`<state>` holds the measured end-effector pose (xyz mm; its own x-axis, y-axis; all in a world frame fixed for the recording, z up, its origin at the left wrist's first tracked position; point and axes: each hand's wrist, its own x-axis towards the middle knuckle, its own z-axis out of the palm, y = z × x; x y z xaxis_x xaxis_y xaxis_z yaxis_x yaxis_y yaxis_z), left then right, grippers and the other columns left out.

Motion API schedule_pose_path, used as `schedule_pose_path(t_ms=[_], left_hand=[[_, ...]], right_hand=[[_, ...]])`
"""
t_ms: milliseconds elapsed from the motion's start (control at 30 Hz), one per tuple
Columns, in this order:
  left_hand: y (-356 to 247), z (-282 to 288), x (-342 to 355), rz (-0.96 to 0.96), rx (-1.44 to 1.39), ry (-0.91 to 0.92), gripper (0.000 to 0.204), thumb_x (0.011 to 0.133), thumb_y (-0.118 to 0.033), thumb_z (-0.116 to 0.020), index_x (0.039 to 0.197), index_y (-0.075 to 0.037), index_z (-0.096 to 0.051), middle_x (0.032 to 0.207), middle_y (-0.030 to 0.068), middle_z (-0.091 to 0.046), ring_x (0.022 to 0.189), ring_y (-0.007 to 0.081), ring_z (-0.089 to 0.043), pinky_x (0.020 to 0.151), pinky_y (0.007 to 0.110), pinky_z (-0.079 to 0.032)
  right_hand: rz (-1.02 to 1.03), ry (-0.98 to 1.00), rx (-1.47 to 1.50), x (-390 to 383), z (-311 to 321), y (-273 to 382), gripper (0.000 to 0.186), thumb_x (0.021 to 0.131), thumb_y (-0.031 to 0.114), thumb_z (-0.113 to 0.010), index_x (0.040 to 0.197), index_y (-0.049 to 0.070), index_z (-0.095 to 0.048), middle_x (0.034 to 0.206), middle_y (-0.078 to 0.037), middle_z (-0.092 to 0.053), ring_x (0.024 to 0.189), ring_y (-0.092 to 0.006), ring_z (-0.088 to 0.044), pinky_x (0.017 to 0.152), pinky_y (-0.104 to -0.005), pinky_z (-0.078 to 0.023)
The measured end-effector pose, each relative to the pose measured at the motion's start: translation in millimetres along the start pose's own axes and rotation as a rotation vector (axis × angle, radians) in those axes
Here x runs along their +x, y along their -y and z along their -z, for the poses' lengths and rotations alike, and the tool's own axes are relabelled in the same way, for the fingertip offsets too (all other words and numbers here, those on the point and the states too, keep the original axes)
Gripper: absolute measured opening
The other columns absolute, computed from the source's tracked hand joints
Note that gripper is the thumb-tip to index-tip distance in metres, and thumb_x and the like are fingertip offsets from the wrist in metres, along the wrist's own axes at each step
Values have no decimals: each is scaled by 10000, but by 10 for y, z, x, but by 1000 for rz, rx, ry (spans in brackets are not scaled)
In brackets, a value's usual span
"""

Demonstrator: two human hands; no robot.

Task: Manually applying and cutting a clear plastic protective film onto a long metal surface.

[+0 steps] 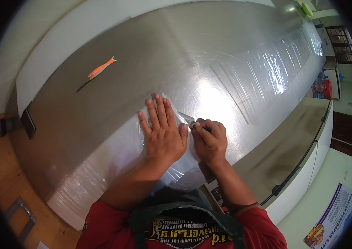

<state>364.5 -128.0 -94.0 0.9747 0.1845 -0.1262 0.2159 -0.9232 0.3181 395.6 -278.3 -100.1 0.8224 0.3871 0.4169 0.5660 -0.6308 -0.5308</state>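
My left hand (162,130) lies flat with its fingers spread, pressing on a clear plastic sheet (132,135) on the metal tabletop. Close beside its thumb, my right hand (212,141) is closed around a small dark tool (193,124). A thin grey, pointed part runs from this tool toward the plastic's edge by my left hand. Most of the tool is hidden by my fingers, so its exact kind does not show. Further off to the left rests an orange and white handle (102,68) with a thin dark shaft.
The shiny metal tabletop (142,58) spreads out ahead. Clear plastic film (275,72) covers part of its right side, and more wrinkled film (76,193) reaches the near left edge. A white cabinet (300,174) stands at the right. A grey metal handle (25,218) sits at lower left.
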Motion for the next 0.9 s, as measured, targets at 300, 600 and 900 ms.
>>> schedule_pose_path(t_ms=[300, 600, 900], left_hand=[[3, 5, 7, 2, -9, 12, 778, 929, -399, -385, 1445, 124, -131, 1542, 276, -80, 1435, 434, -19, 1124, 568, 33], [-1, 1, 7, -6, -5, 11, 772, 932, -395, -381, 1444, 127, -133, 1541, 281, -68, 1432, 442, -15, 1123, 571, 35], [8, 0, 7, 0, -24, 4, 774, 926, -396, -395, 1439, 130, -150, 1538, 285, -79, 1433, 437, -24, 1124, 570, 35]], right_hand=[[10, -9, -59, 12, 13, -16, 238, 694, 13, -763, 913, 74, -693, 888, -51, -626, 807, -229, -597, 716, -331, -457], [-38, 1, -29, 22, -20, 18, 236, 706, 17, -742, 931, 64, -691, 908, -59, -627, 836, -233, -596, 744, -344, -455], [9, -3, -38, 94, 0, -68, 240, 680, -1, -759, 903, 61, -695, 884, -64, -625, 786, -253, -592, 704, -351, -473]])
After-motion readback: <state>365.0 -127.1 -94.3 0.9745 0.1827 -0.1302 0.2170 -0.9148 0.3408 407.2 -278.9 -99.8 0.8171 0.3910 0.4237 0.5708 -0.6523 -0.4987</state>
